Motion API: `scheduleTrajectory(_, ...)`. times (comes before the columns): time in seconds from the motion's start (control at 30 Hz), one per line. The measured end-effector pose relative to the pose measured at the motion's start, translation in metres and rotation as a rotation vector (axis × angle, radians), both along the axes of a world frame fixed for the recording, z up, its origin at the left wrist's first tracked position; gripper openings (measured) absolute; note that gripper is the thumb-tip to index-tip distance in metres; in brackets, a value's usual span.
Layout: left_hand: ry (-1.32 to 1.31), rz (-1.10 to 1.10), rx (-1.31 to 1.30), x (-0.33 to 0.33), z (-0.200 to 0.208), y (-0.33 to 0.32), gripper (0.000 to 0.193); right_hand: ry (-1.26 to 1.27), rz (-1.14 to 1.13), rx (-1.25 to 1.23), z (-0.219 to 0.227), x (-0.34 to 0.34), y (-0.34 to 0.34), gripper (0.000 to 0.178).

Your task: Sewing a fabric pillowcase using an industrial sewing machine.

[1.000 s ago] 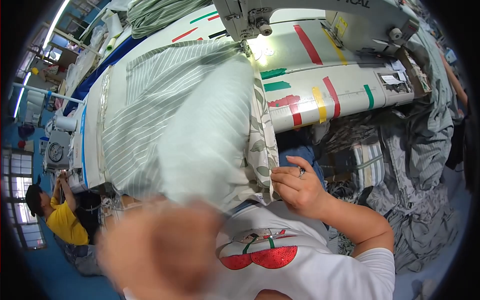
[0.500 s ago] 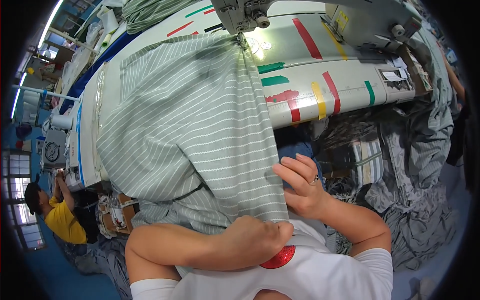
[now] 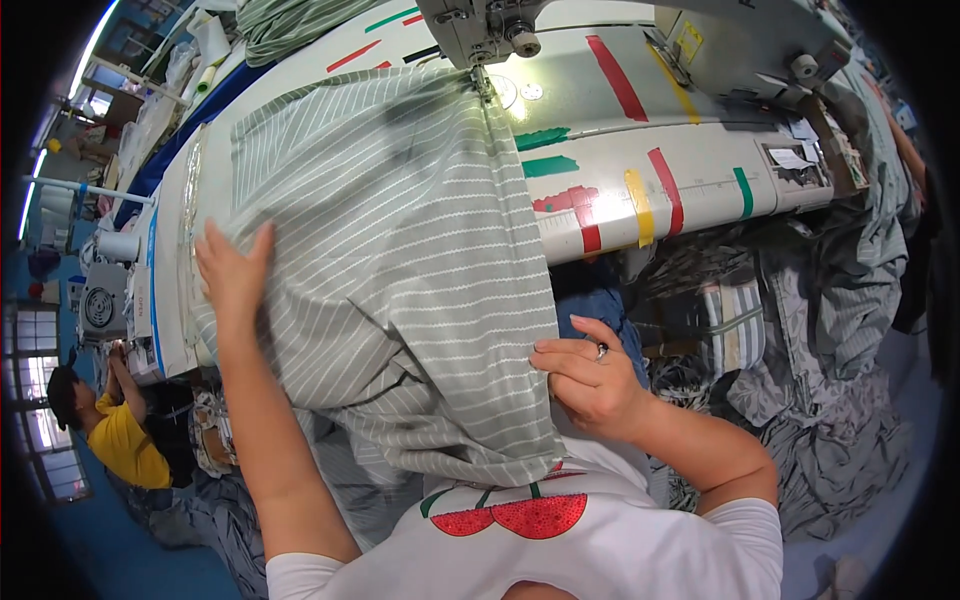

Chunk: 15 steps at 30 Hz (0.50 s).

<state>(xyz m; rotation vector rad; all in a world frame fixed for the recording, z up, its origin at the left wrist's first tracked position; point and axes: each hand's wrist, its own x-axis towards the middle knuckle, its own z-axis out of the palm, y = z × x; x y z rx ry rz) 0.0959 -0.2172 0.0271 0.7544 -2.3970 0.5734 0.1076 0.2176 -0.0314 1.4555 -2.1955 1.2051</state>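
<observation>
A large grey-green striped fabric [image 3: 450,290] drapes over the sewing table and down toward my lap. Its far end lies under the presser foot [image 3: 485,88] of a sewing machine [image 3: 475,35], and its right edge is folded into a straight hem. My right hand [image 3: 600,390], wearing a ring, pinches that edge well below the machine; the thumb is partly hidden. At the cloth's left side, my left hand [image 3: 236,275] is open with fingers spread, beside or just over the fabric. Whether it touches the cloth I cannot tell.
Coloured tape strips [image 3: 668,190] mark the table [image 3: 710,185] to the right. Heaped grey patterned cloth [image 3: 830,430] lies at lower right. A folded striped bundle [image 3: 290,30] sits at the back left. Farther left, a person in a yellow top [image 3: 130,445] works at another station.
My left hand has let go of the fabric's near corner and swung out to its left side, opening. My right hand has come onto the hem edge. The cloth's near end hangs looser.
</observation>
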Motion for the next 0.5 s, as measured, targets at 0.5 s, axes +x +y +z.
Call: scheduleTrajectory(0.5, 0.068, -0.59, 0.169, -0.232, 0.019, -0.004, 0.04, -0.319, -0.036, 0.006, 0.0, -0.001, -0.008, 0.008)
